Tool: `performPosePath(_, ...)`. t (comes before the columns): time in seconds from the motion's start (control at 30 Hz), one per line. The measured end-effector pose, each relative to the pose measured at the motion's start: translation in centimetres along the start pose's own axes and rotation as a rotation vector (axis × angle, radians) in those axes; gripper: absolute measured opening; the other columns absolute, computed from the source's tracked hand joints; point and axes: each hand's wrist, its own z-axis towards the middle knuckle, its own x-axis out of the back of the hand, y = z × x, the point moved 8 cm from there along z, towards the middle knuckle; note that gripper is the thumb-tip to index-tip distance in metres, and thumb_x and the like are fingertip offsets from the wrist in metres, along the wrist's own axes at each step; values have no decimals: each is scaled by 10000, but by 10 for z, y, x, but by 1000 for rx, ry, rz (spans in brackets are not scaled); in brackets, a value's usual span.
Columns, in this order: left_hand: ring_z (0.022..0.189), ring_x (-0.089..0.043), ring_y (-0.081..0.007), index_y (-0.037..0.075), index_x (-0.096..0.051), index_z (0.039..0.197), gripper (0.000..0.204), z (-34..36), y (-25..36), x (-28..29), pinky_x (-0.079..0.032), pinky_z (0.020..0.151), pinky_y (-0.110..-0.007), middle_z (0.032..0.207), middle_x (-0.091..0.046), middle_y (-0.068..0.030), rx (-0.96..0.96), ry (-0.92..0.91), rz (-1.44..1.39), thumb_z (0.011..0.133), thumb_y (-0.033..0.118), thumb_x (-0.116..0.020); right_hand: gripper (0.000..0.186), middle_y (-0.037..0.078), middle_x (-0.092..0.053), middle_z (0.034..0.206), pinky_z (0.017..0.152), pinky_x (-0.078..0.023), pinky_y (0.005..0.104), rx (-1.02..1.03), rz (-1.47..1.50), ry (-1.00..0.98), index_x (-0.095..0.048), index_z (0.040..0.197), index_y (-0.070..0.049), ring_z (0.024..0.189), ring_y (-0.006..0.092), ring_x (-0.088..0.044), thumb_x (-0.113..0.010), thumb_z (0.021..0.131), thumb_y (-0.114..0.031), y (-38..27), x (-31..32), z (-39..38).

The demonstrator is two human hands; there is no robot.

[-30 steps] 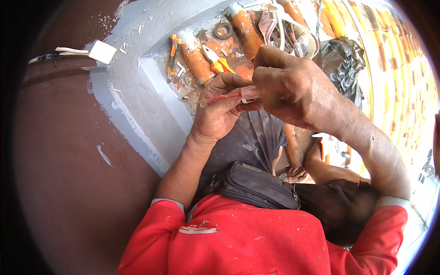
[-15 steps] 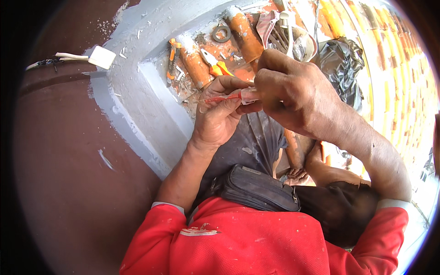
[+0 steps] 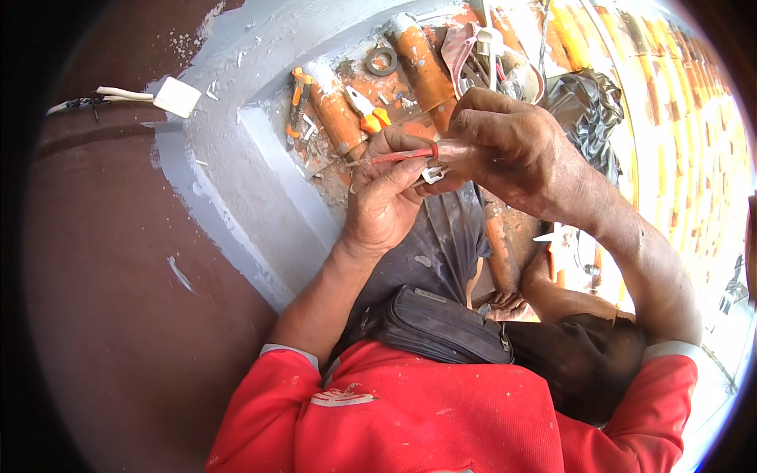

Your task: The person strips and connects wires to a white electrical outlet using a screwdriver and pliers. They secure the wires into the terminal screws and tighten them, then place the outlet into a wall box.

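Note:
In front of my chest, my right hand (image 3: 516,150) is closed around the clear handle of a thin screwdriver (image 3: 400,155) with a red-sleeved shaft. Its shaft points left across my left fingers, and the tip is thin and hard to make out. My left hand (image 3: 385,195) is closed, with thumb and fingers pinching a small white plastic piece (image 3: 434,174). The fingers partly cover this piece, so its kind is unclear. The screwdriver's shaft lies just above it; whether they touch I cannot tell.
Beyond my hands lie a utility knife (image 3: 299,104), orange-handled pliers (image 3: 367,110) and a tape roll (image 3: 382,60) among roof tiles. A black plastic bag (image 3: 585,110) and an open pouch (image 3: 459,51) sit to the right. A white box with wires (image 3: 177,97) rests on the grey ledge.
The screwdriver has shifted slightly up and to the right with my right hand. The white piece in my left fingers now shows; before, it was not visible.

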Motion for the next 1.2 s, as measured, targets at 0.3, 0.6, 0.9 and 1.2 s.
performPosePath(0.3,535,-692,-179,39,-720,1003,578,3,-3,11,-520,414,-271,747,-715,-110,48,328,209,1137,571,-538,212,104,-654,996,745,-598,382,-55,46,-23,-788,1170,-27,882,260,-741,-818,961,-43,-2,-14,-5)
performPosePath(0.6,442,-629,-163,92,-672,870,512,2,6,6,-432,354,-255,720,-716,-109,17,415,163,1136,520,-582,182,70,-739,968,816,-596,346,-222,325,-31,-791,1116,4,905,155,-737,-807,936,-21,10,-1,-2)
performPosePath(0.9,451,-584,-147,112,-620,938,420,-2,1,3,-393,358,-255,706,-668,-84,34,466,66,1123,489,-626,188,41,-619,989,814,-530,335,-65,362,-112,-740,1105,-3,950,119,-624,-836,943,-7,7,-3,0)
performPosePath(1.2,426,-551,-130,105,-653,892,423,-3,-2,2,-384,356,-251,678,-664,-71,55,515,61,1107,470,-654,179,28,-726,1047,887,-572,321,-230,540,-176,-790,1138,8,1023,123,-710,-819,962,3,13,-10,2)
